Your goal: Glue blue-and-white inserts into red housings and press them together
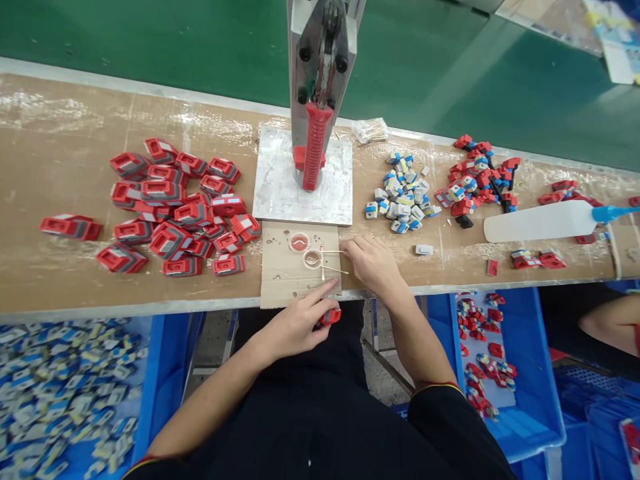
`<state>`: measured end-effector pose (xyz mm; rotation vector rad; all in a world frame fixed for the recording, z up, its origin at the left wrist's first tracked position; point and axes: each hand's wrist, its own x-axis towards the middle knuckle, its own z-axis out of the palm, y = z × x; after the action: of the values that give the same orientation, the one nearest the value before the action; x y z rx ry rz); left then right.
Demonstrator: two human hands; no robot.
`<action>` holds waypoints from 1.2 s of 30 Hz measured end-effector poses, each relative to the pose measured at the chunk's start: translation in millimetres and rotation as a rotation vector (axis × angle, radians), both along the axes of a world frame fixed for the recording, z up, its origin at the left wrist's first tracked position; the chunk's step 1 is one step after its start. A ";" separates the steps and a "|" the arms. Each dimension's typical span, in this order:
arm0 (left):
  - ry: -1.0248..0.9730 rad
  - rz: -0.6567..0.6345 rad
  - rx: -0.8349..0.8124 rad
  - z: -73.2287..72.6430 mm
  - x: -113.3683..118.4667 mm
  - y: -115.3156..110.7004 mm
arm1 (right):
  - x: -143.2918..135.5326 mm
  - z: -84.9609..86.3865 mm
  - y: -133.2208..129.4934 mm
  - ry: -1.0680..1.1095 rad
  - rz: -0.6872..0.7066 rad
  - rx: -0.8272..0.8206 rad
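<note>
My left hand (300,320) is closed around a small red plastic toy part (331,317) just off the front edge of the bench. Its index finger stretches toward the cardboard piece (280,283). My right hand (373,265) pinches a thin cotton swab (334,251) at the cardboard's right side, its tip pointing left near two small cups. One cup (299,243) holds reddish liquid; the other cup (313,259) sits just in front of it, its contents pale brownish. Another swab (337,270) lies beside the cups.
A hand press (315,143) with a red handle stands behind the cardboard. Red-grey parts (175,207) are heaped left, white-blue-yellow parts (403,190) and red pieces (480,173) right. A white bottle (540,222) lies farther right. Blue bins (537,373) sit below; another person's arm (610,323) shows.
</note>
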<state>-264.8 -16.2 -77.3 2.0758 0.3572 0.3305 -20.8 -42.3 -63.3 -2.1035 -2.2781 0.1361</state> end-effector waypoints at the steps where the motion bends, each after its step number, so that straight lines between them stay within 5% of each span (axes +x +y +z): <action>1: -0.003 0.016 -0.010 -0.1 -1.2 -0.7 | 0.8 2.4 1.5 0.003 0.015 -0.034; 18: -0.001 0.261 -0.420 -1.1 4.6 -5.0 | 11.2 41.9 47.7 0.014 0.156 -0.470; 27: -0.012 0.272 -0.444 -0.8 6.1 -6.7 | 6.0 79.0 91.4 -0.061 0.265 -0.705; 36: -0.011 0.274 -0.451 -3.5 4.9 -6.7 | 7.5 85.9 121.5 0.002 0.331 -0.871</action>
<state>-259.9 -22.9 -80.8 1.5844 0.6497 0.3841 -13.3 79.2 22.7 -1.9069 -2.8655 1.3488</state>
